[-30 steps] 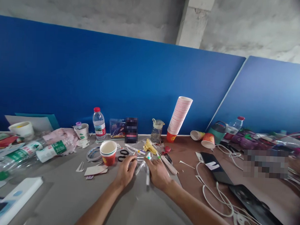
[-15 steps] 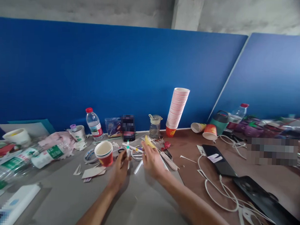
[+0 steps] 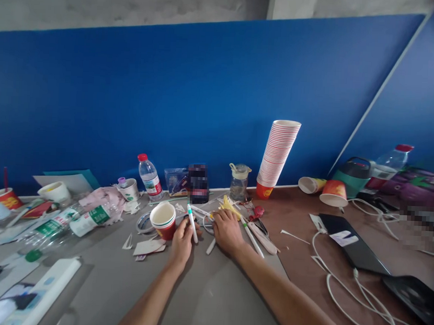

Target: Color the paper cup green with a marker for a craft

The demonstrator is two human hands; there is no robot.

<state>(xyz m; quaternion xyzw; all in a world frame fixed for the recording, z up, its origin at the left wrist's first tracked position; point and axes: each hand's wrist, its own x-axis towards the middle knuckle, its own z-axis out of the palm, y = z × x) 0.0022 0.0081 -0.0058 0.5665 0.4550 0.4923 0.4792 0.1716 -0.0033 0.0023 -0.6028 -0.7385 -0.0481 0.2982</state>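
Observation:
My left hand [image 3: 182, 241] is closed around a white marker with a green cap [image 3: 192, 222], which points up and away from me. Just left of it stands a red paper cup [image 3: 164, 220] on the grey table [image 3: 214, 296]. My right hand [image 3: 227, 231] rests palm down on a heap of markers [image 3: 251, 239] and a yellow paper piece [image 3: 228, 205]; its fingertips are hidden among them, so what they hold is unclear. A white marker [image 3: 210, 246] lies between the two hands.
A tall stack of paper cups [image 3: 277, 155] leans at the blue partition. Water bottles [image 3: 149, 176], a glass jar [image 3: 239, 181], lying bottles [image 3: 70, 221] and paper scraps crowd the left. Tipped cups [image 3: 333, 193], white cables [image 3: 351, 283] and dark tablets [image 3: 353, 242] cover the right.
My left hand has picked up the green-capped marker and holds it upright. My right hand dropped from a raised position onto the marker pile. The camera view shifted left and down.

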